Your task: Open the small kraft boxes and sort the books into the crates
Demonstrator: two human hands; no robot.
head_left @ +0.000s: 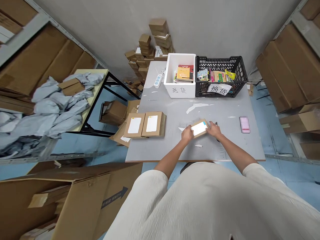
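A small brown cardboard box with a white label on its top sits over the grey table. The label has a blue patch at one corner. My left hand grips the box's left end, fingers closed around it. At the opposite end, my right hand is closed on the box's right edge. A dark object shows just beside my right hand, mostly hidden, and I cannot make out its kind. Whether the box rests on the table or is slightly raised is unclear.
Labelled cardboard boxes stand at the table's left edge. Behind are a white bin and a black crate holding books. A power strip lies back left, a pink phone right. Grey parcels cover a side table.
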